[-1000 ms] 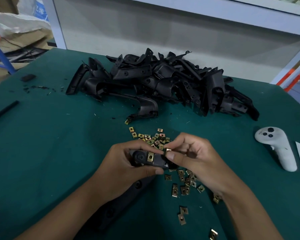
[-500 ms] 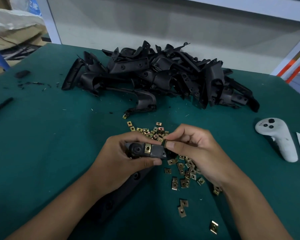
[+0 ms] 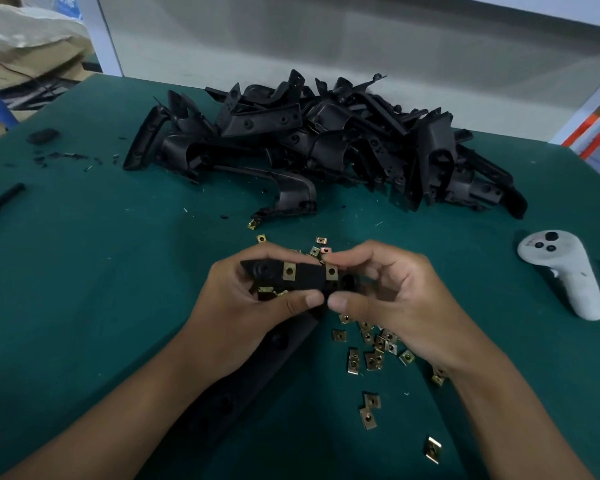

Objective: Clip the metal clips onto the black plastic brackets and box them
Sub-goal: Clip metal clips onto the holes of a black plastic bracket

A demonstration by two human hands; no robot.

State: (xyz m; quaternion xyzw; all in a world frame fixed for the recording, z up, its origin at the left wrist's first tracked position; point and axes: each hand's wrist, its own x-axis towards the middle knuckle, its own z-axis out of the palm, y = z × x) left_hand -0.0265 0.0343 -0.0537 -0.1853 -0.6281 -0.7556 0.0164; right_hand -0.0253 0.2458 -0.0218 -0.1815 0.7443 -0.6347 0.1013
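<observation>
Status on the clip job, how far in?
Early. Done: one metal clip seated on the held bracket. In hand: left hand steadies it, right hand presses a second clip on. Left: the bracket pile and loose clips; no box visible.

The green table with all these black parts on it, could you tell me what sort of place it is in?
Probably a small factory assembly bench: a pile of black plastic brackets on a green table, loose metal clips beside the hands, and cardboard behind.
</observation>
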